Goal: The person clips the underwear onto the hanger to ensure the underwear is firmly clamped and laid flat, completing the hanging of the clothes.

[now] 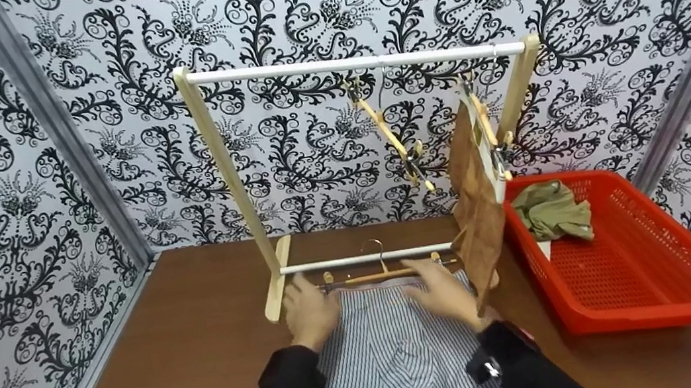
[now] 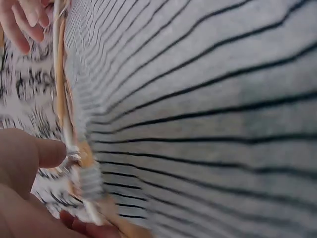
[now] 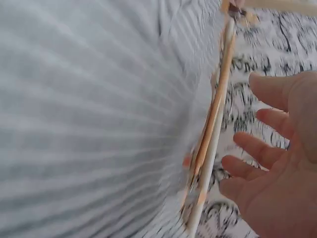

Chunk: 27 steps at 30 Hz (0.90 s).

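Grey-and-dark striped shorts [image 1: 392, 348] lie with their waistband at a wooden clip hanger [image 1: 363, 279], whose metal hook points up toward the rack. My left hand [image 1: 311, 312] is at the hanger's left end. In the left wrist view its thumb [image 2: 52, 152] extends beside a clip, with the other fingers lower down, near a wooden piece. At the right, my right hand [image 1: 442, 295] hovers over the waistband. The right wrist view shows its fingers [image 3: 257, 148] spread apart and holding nothing, away from the hanger bar.
A wooden rack with a white top rail [image 1: 302, 68] stands behind the shorts. From it hang a bare clip hanger [image 1: 383, 125] and another hanger with a brown garment [image 1: 477, 203]. At right, a red basket [image 1: 655, 313] contains an olive-green cloth [image 1: 554, 210].
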Tool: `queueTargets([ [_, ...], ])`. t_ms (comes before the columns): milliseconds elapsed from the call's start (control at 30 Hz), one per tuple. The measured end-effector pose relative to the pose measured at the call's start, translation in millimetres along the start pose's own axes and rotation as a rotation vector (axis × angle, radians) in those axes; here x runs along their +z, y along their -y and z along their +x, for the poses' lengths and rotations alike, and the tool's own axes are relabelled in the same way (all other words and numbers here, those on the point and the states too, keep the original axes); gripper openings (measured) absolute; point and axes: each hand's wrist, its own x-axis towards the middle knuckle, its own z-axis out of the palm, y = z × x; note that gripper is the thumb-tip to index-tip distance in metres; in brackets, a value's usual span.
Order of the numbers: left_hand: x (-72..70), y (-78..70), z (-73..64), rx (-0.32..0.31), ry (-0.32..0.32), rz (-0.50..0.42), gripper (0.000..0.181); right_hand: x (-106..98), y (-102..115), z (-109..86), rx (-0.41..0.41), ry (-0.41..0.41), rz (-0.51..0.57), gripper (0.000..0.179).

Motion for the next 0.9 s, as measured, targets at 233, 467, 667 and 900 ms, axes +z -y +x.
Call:
queueTargets([
  [233,21.4,-34.2,-3.2,0.420,0.036,0.271,0.062,-20.3,-24.9,-29.4,0.061,-0.114,0.141,0.042],
  [467,40.4,-73.4,-16.8,0.693,0.146,0.450,0.043,-27.4,-33.5,-51.1,0.199,-0.102,0.188,0.043],
  [667,64.2,-90.4,-9.9,0.707,0.191,0.511,0.043,-33.4,-38.0,-46.8,0.269,-0.080,0.167,0.054],
  [900,89.3,-104.5,-3.2,0.690,0.216,0.560,0.038,-31.7,-41.7,-46.7,0.300,-0.062,0.204,0.052],
])
